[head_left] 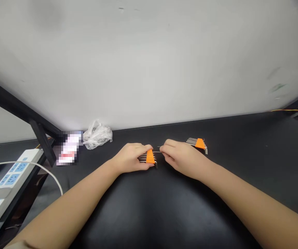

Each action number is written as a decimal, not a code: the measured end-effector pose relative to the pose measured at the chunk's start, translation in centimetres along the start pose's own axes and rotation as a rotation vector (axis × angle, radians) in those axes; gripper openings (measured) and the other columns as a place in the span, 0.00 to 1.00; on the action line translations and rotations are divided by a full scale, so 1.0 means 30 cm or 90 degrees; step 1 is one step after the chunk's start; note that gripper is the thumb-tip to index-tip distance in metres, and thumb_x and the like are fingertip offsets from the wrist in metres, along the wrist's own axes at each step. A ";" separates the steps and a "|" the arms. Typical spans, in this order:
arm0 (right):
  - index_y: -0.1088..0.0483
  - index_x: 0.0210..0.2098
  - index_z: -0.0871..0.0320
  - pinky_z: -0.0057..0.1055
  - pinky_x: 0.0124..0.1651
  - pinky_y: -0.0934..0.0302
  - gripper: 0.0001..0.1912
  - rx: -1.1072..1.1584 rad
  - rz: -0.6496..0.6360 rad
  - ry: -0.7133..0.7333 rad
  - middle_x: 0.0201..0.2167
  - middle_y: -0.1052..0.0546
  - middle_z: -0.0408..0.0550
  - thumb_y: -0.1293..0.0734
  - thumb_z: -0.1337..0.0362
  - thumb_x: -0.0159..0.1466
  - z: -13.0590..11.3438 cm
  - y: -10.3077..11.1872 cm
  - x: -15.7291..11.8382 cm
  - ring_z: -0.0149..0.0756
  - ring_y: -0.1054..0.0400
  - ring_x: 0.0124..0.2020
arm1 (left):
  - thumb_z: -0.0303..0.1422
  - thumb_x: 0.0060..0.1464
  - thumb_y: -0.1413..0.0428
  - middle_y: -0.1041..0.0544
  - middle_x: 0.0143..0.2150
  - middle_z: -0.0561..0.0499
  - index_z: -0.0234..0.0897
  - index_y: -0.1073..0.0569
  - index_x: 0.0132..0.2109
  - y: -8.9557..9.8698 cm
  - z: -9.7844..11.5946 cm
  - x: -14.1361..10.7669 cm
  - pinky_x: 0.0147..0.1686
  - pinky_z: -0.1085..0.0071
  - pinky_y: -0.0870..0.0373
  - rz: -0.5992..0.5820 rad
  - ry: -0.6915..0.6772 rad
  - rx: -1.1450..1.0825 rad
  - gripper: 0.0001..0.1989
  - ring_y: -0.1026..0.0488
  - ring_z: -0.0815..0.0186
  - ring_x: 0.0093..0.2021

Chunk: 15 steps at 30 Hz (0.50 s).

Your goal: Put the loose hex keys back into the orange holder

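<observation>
My left hand [132, 158] is closed around a hex key set, whose orange holder [150, 157] shows between thumb and fingers with several metal keys through it. Just to its right, my right hand [181, 155] pinches a thin metal hex key [157, 151] that reaches toward the holder's upper end. Whether the key's tip sits inside the holder I cannot tell. A second hex key set with an orange holder [200, 143] lies on the black table beyond my right hand, its keys pointing left.
A crumpled clear plastic bag [98, 134] rests by the wall, beside a blurred-out flat item [70, 148]. At the left are a white power strip [14, 176], a white cable [42, 165] and a black metal frame [41, 141]. The grey wall [149, 69] bounds the black table [143, 214].
</observation>
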State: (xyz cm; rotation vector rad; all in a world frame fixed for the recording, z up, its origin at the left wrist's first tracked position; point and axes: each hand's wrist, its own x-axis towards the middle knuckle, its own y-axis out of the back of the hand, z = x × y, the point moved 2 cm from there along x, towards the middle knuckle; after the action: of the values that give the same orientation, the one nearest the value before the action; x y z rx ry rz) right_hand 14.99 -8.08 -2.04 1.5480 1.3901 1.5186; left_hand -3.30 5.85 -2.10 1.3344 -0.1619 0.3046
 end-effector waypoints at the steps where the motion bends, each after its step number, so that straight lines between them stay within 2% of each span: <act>1: 0.27 0.45 0.56 0.31 0.35 0.42 0.11 0.000 -0.001 -0.001 0.35 0.29 0.48 0.40 0.71 0.70 0.001 -0.001 0.000 0.34 0.35 0.30 | 0.45 0.57 0.38 0.25 0.33 0.53 0.41 0.28 0.52 0.000 0.000 0.000 0.35 0.71 0.35 -0.001 0.001 -0.001 0.20 0.28 0.65 0.34; 10: 0.27 0.45 0.58 0.31 0.34 0.45 0.12 -0.068 -0.022 0.022 0.37 0.29 0.49 0.41 0.73 0.69 -0.002 -0.001 -0.003 0.33 0.36 0.31 | 0.45 0.57 0.38 0.26 0.33 0.53 0.39 0.29 0.55 -0.010 -0.016 -0.005 0.35 0.71 0.35 0.015 -0.031 -0.003 0.23 0.29 0.66 0.33; 15: 0.27 0.44 0.58 0.31 0.34 0.44 0.13 -0.085 -0.006 0.028 0.38 0.29 0.50 0.43 0.74 0.70 -0.009 0.005 -0.004 0.34 0.36 0.32 | 0.46 0.57 0.38 0.26 0.33 0.53 0.39 0.29 0.56 -0.016 -0.025 -0.009 0.35 0.71 0.34 0.027 -0.043 -0.006 0.25 0.29 0.66 0.33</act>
State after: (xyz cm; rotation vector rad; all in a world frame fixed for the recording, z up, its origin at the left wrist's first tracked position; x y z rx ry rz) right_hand 14.79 -8.31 -1.87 1.4331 1.2906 1.6144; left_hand -3.45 6.44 -2.79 1.3345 -0.2486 0.2941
